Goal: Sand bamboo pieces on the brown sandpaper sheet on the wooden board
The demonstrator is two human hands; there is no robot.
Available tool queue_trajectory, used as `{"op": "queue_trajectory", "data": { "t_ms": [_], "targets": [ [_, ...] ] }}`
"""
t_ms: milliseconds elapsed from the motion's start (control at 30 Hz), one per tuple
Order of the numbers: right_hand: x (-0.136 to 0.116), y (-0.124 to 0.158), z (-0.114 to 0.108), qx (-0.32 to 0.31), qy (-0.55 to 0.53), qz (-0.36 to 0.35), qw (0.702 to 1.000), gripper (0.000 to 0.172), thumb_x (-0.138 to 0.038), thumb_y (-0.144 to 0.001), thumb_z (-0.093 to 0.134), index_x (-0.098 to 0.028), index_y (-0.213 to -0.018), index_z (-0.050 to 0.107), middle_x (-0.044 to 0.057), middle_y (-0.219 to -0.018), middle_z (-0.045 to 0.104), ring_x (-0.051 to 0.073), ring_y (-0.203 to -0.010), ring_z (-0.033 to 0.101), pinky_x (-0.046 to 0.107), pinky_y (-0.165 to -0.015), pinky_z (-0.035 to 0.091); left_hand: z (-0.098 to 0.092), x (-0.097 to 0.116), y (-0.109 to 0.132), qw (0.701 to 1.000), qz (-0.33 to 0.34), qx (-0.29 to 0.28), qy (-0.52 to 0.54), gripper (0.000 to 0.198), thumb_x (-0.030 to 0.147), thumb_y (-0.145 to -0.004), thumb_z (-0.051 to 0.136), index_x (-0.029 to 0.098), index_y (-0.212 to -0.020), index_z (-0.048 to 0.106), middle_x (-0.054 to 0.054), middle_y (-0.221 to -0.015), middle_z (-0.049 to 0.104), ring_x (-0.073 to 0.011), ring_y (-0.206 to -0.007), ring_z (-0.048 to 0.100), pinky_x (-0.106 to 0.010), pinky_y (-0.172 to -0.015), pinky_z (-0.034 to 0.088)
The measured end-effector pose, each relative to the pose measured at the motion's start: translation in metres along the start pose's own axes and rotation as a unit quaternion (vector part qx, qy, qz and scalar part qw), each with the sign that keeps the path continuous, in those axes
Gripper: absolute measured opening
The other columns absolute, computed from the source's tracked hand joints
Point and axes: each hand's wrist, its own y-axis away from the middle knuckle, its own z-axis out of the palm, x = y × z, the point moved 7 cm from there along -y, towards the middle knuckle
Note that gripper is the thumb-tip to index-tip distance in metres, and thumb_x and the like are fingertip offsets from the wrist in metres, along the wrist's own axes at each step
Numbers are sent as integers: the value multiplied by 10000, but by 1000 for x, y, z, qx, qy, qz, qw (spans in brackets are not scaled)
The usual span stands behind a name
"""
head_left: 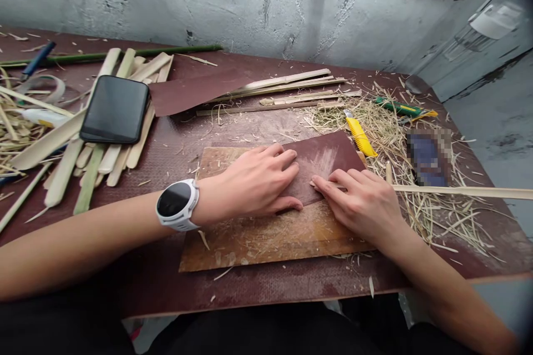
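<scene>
Forearms (91, 241) are crossing the near edge of the bench (250, 288), left hand (264, 177) resting spread on sandpaper (333, 150), right hand (362, 199) seemingly pinching a strip (458, 191) jutting past the right edge. It is looking light and springy, probably inviting a pinch near its inner end.

Wearing a white sports smartwatch (178, 204) on left wrist (208, 197), showing round case (194, 196), dark glossy display (173, 199), white strap (180, 226). Baring both forearms (91, 233). Also sporting plain black clothing (258, 333) along the lower edge, hiding its cut in shadow.
</scene>
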Motion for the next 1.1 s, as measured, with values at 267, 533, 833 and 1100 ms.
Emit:
{"op": "queue_trajectory", "data": {
  "t_ms": [267, 533, 833, 1100],
  "targets": [
    [4, 3, -1, -15, 37, -16, 999, 201, -183, -1050, 583, -190, -1178, 738, 12, -817, 644, 188, -735, 512, 346, -717, 300, 2, 6, -4, 1000, -4, 30, 8, 762, 738, -1034, 416, 66, -1306, 651, -223, -1425, 598, -367, -1240, 587, -485, -985, 559],
    [11, 9, -1, -46, 36, 13, 998, 260, -170, -1012, 569, -265, -1196, 727, -15, -770, 610, 157, -630, 505, 325, -629, 242, 4, -2, -8, 998, -21, 48, 38, 745, 702, -1049, 425, 62, -1371, 628, -202, -1448, 594, -359, -1248, 587, -495, -1063, 534],
    [-3, -8, 1, -107, 18, -26, 994, 219, -130, -989, 612, -208, -1178, 690, 4, -892, 686, 168, -701, 639, 340, -584, 247, 7, -2, -7, 997, -6, 43, 69, 858, 766, -993, 494, 58, -1472, 565, -221, -1537, 514, -381, -1354, 520, -525, -1169, 474],
    [2, -5, 3, -142, -25, -31, 989, 230, -116, -971, 639, -230, -1168, 677, -28, -834, 667, 158, -682, 636, 351, -562, 191, 8, -2, -7, 997, -3, 42, 70, 889, 783, -976, 506, 50, -1477, 564, -236, -1540, 516, -390, -1354, 529, -543, -1164, 474]
  ]
}}
